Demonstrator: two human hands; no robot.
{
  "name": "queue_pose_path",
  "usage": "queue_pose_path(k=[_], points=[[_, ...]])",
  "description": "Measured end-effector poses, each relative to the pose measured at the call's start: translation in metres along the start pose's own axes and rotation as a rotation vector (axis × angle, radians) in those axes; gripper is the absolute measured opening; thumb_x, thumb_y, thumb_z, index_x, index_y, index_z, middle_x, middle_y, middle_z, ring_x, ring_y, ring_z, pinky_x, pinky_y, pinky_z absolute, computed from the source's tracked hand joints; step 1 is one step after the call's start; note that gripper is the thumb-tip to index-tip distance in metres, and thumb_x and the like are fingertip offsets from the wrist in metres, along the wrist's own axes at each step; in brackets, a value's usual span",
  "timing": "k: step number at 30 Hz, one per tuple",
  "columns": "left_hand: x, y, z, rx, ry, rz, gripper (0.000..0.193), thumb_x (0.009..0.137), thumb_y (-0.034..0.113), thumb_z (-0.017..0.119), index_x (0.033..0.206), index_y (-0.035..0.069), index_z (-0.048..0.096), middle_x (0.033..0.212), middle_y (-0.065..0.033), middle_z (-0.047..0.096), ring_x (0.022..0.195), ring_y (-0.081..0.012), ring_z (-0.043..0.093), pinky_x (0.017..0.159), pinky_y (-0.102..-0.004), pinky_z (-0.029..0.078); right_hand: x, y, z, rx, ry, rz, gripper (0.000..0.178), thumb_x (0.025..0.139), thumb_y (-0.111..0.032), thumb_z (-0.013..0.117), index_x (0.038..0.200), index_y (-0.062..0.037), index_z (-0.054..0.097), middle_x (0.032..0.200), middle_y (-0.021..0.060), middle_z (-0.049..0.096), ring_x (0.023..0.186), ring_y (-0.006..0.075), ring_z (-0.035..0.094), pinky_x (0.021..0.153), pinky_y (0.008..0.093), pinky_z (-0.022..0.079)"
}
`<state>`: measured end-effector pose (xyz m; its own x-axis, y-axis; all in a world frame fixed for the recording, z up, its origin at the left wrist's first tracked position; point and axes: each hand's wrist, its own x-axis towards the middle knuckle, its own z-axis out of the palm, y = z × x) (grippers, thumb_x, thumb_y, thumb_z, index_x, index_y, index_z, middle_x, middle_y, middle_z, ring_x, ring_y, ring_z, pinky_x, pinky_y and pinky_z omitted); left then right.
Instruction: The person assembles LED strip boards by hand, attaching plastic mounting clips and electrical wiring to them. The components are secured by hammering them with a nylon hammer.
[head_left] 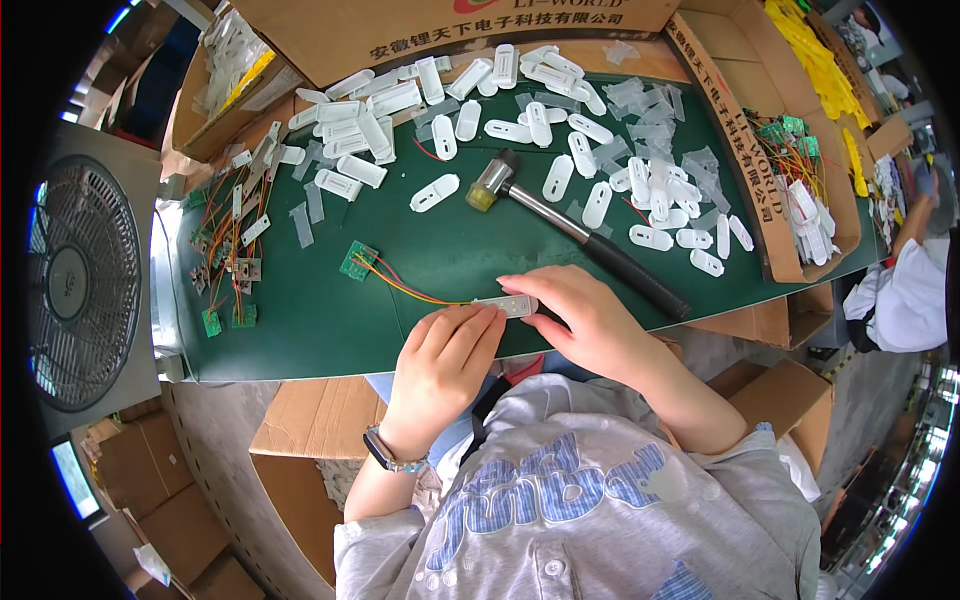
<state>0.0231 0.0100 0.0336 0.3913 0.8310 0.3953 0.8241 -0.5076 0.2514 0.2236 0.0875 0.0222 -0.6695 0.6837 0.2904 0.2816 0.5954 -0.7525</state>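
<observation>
Both my hands hold a small white LED strip board [515, 306] just above the near edge of the green tabletop. My left hand [447, 352] presses its fingers together on the board's left end. At the other end, the thumb and fingers of my right hand [578, 312] pinch it. Red and yellow wires [413, 291] run from the board to a green circuit board [358, 261] lying on the table to the left. Beyond my hands lies a hammer [570, 222] with a black grip and a yellowish striking face.
White plastic housings [380, 130] and clear film pieces [655, 110] are scattered across the table's far side. More wired boards [235, 250] lie at the left, by a large fan [85, 280]. Cardboard boxes [735, 130] border the table. Another person [905, 290] works at far right.
</observation>
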Motion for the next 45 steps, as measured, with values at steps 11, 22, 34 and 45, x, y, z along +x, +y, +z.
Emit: queue_pose_path(k=[11, 22, 34, 45], points=[[-0.007, -0.008, -0.004, 0.085, 0.078, -0.199, 0.024, 0.074, 0.001, 0.073, 0.097, 0.006, 0.069, 0.100, -0.0040, 0.066, 0.092, -0.0253, 0.061, 0.078, -0.0395, 0.047, 0.000, 0.000, 0.003, -0.203, -0.018, -0.170, 0.021, 0.080, -0.009, 0.064, 0.099, -0.0060, 0.073, 0.105, 0.0038, 0.064, 0.095, 0.0232, 0.059, 0.084, 0.0377, 0.049], [-0.005, -0.006, -0.008, 0.113, 0.101, -0.171, 0.020, 0.072, 0.007, 0.078, 0.090, 0.010, 0.069, 0.086, 0.0008, 0.063, 0.081, -0.0209, 0.057, 0.070, -0.0368, 0.043, 0.000, -0.010, 0.013, -0.417, 0.055, -0.234, 0.020, 0.078, -0.013, 0.067, 0.096, -0.0060, 0.072, 0.100, 0.0024, 0.062, 0.085, 0.0194, 0.057, 0.071, 0.0334, 0.046], [-0.014, -0.008, -0.003, 0.108, 0.097, -0.078, 0.027, 0.067, 0.005, 0.070, 0.093, 0.003, 0.070, 0.088, -0.0021, 0.064, 0.079, -0.0179, 0.061, 0.066, -0.0333, 0.047, 0.000, -0.019, 0.021, -0.434, 0.125, -0.191, 0.022, 0.070, -0.006, 0.068, 0.091, -0.0033, 0.072, 0.093, 0.0039, 0.060, 0.077, 0.0206, 0.055, 0.066, 0.0338, 0.045], [-0.018, -0.007, 0.003, 0.054, 0.163, -0.045, 0.029, 0.067, 0.005, 0.069, 0.096, 0.001, 0.070, 0.090, -0.0049, 0.065, 0.078, -0.0186, 0.063, 0.065, -0.0338, 0.049, 0.000, -0.022, 0.024, -0.440, 0.147, -0.164, 0.025, 0.066, -0.006, 0.069, 0.091, -0.0033, 0.072, 0.092, 0.0034, 0.060, 0.077, 0.0201, 0.056, 0.064, 0.0335, 0.044]])
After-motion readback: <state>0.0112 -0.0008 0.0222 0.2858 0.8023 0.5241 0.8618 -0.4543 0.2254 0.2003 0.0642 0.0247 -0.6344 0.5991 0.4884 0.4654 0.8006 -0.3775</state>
